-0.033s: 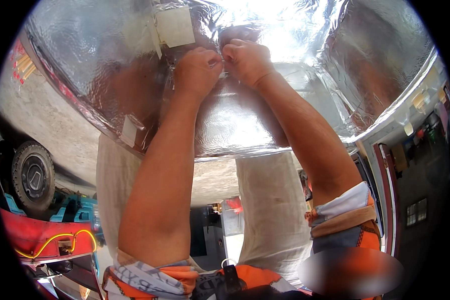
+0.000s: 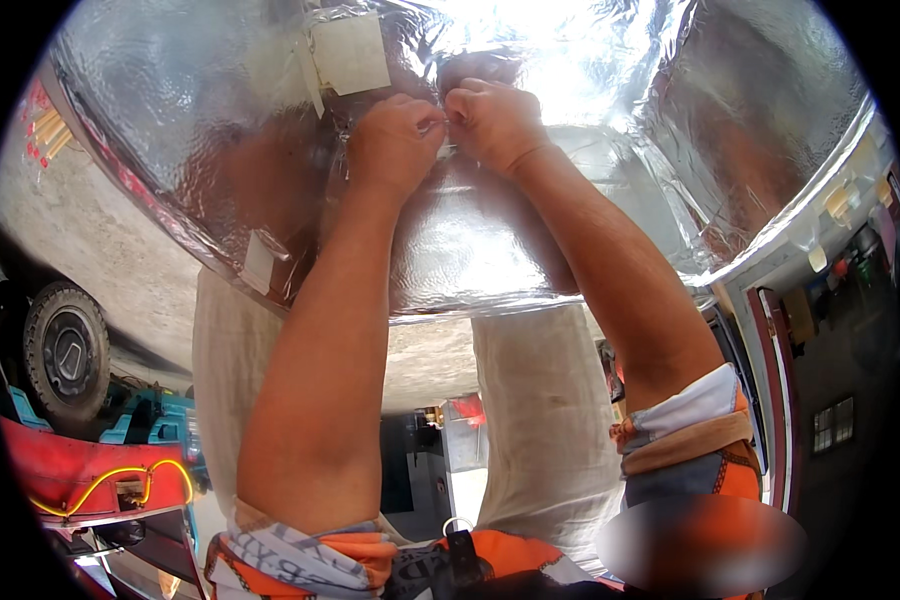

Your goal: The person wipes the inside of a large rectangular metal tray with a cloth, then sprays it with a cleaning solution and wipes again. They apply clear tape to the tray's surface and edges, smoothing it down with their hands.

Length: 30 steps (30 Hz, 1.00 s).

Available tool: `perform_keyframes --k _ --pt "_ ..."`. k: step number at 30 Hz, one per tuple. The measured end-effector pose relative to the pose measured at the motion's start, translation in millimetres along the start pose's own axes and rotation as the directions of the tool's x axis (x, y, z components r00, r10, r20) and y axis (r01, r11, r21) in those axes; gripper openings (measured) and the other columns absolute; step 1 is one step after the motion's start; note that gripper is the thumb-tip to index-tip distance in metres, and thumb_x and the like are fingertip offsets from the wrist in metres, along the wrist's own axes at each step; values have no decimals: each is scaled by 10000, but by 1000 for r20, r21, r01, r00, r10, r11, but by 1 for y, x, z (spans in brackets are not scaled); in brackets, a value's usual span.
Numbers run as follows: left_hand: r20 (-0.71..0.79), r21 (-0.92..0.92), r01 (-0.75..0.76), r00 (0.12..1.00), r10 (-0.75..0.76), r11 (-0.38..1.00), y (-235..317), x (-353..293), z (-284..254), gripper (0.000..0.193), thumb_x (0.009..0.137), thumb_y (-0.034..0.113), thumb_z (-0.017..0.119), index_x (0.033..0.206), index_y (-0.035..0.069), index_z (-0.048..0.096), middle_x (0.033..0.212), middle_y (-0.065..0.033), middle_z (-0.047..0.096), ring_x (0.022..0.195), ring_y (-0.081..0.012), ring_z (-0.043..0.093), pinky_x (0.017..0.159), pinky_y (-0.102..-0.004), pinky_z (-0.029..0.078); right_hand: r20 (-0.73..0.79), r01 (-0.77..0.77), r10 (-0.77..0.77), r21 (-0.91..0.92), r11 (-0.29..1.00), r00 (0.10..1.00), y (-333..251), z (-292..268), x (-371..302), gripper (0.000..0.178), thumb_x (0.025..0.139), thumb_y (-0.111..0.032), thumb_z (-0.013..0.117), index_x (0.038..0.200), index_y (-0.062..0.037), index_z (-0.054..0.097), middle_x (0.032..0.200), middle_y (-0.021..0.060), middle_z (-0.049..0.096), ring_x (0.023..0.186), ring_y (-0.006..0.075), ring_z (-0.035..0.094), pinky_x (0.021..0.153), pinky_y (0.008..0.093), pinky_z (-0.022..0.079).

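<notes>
I see my left hand and right hand together, fingertips pinched on the crinkled silver foil sheet, just right of its white square patch.

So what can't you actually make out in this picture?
- Head view: whatever the left hand and right hand pinch against the silver foil sheet; the curled fingers hide it.
- The wheel is cut off by the dark fisheye rim.
- A smeared patch near the right sleeve is blurred out.
- Small coloured objects at the right edge are too tiny to identify.
</notes>
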<state>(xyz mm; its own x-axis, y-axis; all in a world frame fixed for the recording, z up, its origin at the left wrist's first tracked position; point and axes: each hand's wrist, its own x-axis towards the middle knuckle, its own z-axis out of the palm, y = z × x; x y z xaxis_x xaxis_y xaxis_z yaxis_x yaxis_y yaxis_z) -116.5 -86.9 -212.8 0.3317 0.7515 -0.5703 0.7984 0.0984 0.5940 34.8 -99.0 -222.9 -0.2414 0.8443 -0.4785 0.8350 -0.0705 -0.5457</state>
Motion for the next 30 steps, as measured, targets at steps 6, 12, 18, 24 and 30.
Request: perform_keyframes --k 6,12,18,24,30 --pt "-19 -50 18 1000 -19 999 -2 2 1 42 701 149 615 728 117 613 763 -54 584 749 -258 566 659 -370 455 14 -63 63 6 998 998 -2 0 2 65 689 -133 559 652 -158 513 693 1 546 678 223 569 572 345 442" --pt "-70 -19 114 991 -115 993 4 4 -1 63 702 139 623 752 104 610 772 -89 606 726 -290 579 649 -377 461 86 -120 117 25 992 989 1 -3 3 31 720 -170 569 701 -146 568 781 22 597 729 244 582 616 349 459" --pt "-4 -184 319 945 -326 930 15 7 -9 103 728 173 622 805 106 630 795 -94 641 740 -266 615 677 -346 476 176 -87 79 34 996 981 6 -14 4 78 731 -190 573 781 -153 619 814 44 620 763 251 589 651 351 469" --pt "192 -90 359 922 -337 929 10 11 -13 206 732 230 608 896 114 652 817 -111 644 763 -258 617 697 -337 479 230 -168 142 95 981 963 10 -16 6 78 726 -173 572 787 -147 614 791 57 621 751 269 590 652 366 473" --pt "112 81 284 950 -292 955 17 7 -11 210 749 276 552 800 89 632 782 -124 630 750 -312 598 692 -401 464 111 -214 206 65 975 972 23 -30 4 119 729 -172 541 824 -134 602 777 76 610 767 288 579 677 387 475"
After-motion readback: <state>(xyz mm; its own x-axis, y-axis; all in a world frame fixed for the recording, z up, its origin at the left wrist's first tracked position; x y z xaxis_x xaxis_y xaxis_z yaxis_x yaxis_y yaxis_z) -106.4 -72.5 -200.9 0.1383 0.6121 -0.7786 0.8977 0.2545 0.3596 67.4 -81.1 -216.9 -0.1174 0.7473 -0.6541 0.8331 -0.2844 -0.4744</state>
